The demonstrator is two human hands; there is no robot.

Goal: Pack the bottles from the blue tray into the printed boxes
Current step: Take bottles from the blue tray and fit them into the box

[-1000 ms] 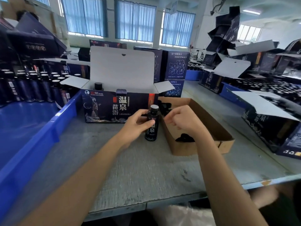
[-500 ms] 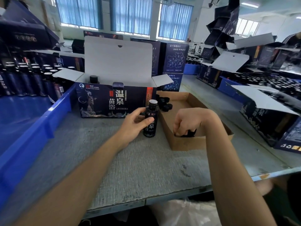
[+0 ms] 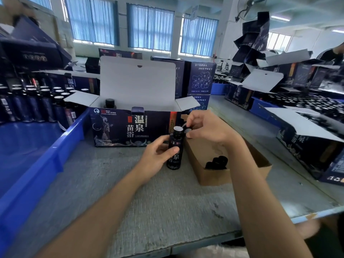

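A dark bottle (image 3: 175, 153) with a silver-sealed mouth stands upright on the grey table, in front of the open printed box (image 3: 130, 125). My left hand (image 3: 158, 157) grips the bottle's body. My right hand (image 3: 206, 127) hovers just right of the bottle's mouth and pinches a small black cap (image 3: 186, 127) between its fingertips. One capped bottle (image 3: 109, 103) shows inside the box at its left end. The blue tray (image 3: 55, 155) at the left holds several more dark bottles (image 3: 37, 105) at its far end.
A brown cardboard tray (image 3: 247, 164) with black caps (image 3: 216, 162) sits right of the bottle. More open printed boxes (image 3: 316, 146) and trays of bottles fill the right side. Stacked boxes rise behind. The table's front edge (image 3: 204, 241) is near me.
My right hand came up out of the cardboard tray with a cap and moved to the bottle's mouth. My left hand kept hold of the bottle.
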